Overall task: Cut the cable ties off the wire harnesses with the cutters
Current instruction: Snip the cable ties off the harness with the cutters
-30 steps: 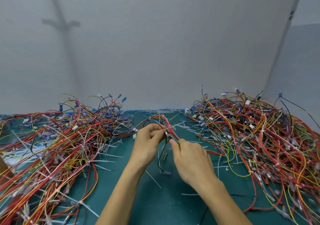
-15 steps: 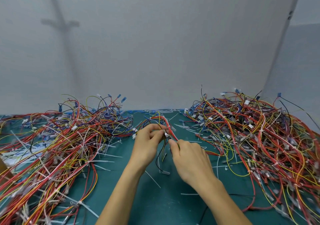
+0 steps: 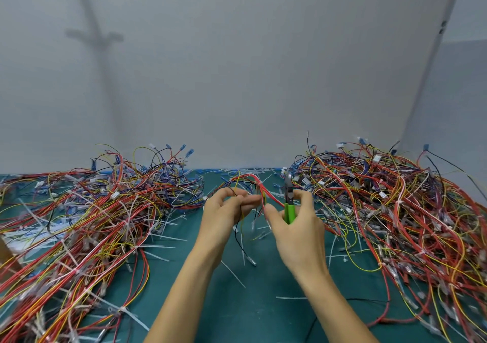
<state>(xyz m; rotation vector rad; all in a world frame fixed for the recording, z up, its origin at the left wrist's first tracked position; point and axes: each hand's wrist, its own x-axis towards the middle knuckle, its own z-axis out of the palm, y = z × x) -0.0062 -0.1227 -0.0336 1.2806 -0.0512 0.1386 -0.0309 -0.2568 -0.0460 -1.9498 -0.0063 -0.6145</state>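
Above the middle of the green mat (image 3: 237, 303), my left hand (image 3: 224, 213) pinches a small wire harness (image 3: 253, 184) of red, yellow and black wires. A white cable tie (image 3: 259, 183) wraps its red bundle near the top. My right hand (image 3: 297, 226) grips green-handled cutters (image 3: 289, 205), jaws pointing up and away, just right of the harness. Its forefinger reaches toward the wires. Black and yellow wire ends hang down between my hands.
A large heap of red, yellow and blue harnesses (image 3: 87, 226) covers the left of the mat, and another heap (image 3: 390, 210) covers the right. Cut white ties (image 3: 168, 237) litter the mat. A grey wall (image 3: 237, 79) stands close behind.
My right hand has drawn away to the right and turned, so the green cutters now show upright. My left hand still holds the harness at the same spot.
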